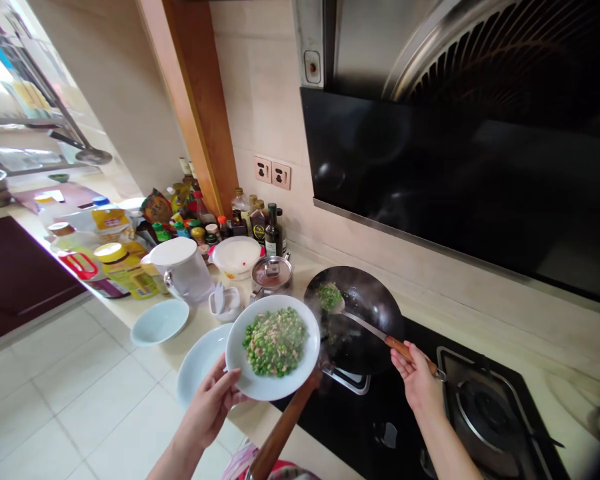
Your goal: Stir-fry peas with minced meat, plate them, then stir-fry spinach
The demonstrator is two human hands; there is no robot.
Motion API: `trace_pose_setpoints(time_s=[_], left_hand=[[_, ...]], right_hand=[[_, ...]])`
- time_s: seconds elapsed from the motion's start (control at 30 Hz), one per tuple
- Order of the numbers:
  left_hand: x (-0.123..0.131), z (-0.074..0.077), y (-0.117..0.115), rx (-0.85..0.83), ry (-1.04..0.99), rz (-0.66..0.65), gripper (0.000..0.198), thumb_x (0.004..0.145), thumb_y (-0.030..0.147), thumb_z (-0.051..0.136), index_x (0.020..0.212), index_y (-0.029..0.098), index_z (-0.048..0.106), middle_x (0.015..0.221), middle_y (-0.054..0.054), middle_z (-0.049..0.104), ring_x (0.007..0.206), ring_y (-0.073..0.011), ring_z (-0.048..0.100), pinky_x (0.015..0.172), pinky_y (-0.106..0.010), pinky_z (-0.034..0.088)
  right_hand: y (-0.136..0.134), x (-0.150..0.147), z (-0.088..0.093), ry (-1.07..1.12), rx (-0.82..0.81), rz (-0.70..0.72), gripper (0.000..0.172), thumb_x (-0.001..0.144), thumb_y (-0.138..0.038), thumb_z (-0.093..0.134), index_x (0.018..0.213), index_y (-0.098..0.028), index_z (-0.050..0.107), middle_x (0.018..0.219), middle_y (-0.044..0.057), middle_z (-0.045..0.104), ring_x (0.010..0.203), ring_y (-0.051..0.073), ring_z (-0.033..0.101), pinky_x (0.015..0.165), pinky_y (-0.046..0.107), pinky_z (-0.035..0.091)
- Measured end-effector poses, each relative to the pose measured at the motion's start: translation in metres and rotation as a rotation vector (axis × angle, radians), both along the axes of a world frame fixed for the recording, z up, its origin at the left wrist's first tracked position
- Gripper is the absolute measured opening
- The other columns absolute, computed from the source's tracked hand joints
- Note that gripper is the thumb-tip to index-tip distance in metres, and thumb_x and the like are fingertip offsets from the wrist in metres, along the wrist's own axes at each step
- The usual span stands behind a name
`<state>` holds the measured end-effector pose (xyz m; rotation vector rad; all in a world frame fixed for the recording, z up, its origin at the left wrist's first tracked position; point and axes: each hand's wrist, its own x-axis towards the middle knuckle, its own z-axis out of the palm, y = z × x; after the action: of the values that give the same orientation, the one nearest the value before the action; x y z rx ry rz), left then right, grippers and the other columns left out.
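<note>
My left hand grips the near rim of a white plate heaped with green peas and minced meat, held just left of a black wok. My right hand is closed round the wooden handle of a metal spatula. The spatula's blade lies in the wok, carrying a small heap of the pea mix. The wok sits on the left burner, and its long brown handle points toward me.
A second white plate and a pale bowl lie on the counter below the held plate. Behind them stand a lidded pot, a white kettle, containers and several sauce bottles. A free burner is on the right, a range hood above.
</note>
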<state>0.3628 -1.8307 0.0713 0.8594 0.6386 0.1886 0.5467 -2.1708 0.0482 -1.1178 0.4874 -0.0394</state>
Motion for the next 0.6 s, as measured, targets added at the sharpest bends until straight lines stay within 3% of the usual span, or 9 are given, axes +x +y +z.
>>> trace_pose_setpoints(time_s=[0.1,0.2,0.47,0.6], left_hand=[[0.007,0.001,-0.002,0.01,-0.022,-0.049,0.066,0.064,0.023,0.083,0.123,0.021,0.054,0.08,0.001,0.071,0.058,-0.0131,0.067,0.056,-0.025,0.061],[0.017,0.004,-0.006,0.019,-0.035,-0.062,0.065,0.064,0.022,0.082,0.122,0.02,0.054,0.082,0.0,0.072,0.059,-0.0138,0.067,0.056,-0.026,0.061],[0.051,0.015,-0.026,0.035,-0.085,-0.105,0.066,0.066,0.021,0.076,0.127,0.018,0.052,0.08,-0.002,0.072,0.053,-0.0132,0.065,0.051,-0.026,0.058],[0.068,0.012,-0.041,-0.001,-0.091,-0.128,0.069,0.066,0.019,0.074,0.13,0.017,0.049,0.078,-0.002,0.07,0.054,-0.0153,0.065,0.051,-0.029,0.059]], right_hand=[[0.0,-0.001,0.008,-0.043,0.023,0.005,0.038,0.051,-0.033,0.085,0.079,-0.015,0.067,0.068,0.003,0.074,0.061,0.021,0.072,0.059,0.027,0.061],[-0.013,-0.004,0.03,-0.081,-0.002,0.009,0.038,0.053,-0.032,0.085,0.082,-0.014,0.067,0.069,0.004,0.074,0.059,0.02,0.072,0.058,0.027,0.061],[-0.05,-0.02,0.123,-0.121,-0.169,0.055,0.039,0.05,-0.034,0.086,0.079,-0.017,0.067,0.064,0.003,0.072,0.053,0.02,0.069,0.055,0.029,0.062],[-0.042,-0.043,0.135,-0.17,-0.29,0.105,0.04,0.057,-0.042,0.084,0.083,-0.017,0.067,0.067,0.006,0.072,0.053,0.022,0.069,0.056,0.032,0.063]])
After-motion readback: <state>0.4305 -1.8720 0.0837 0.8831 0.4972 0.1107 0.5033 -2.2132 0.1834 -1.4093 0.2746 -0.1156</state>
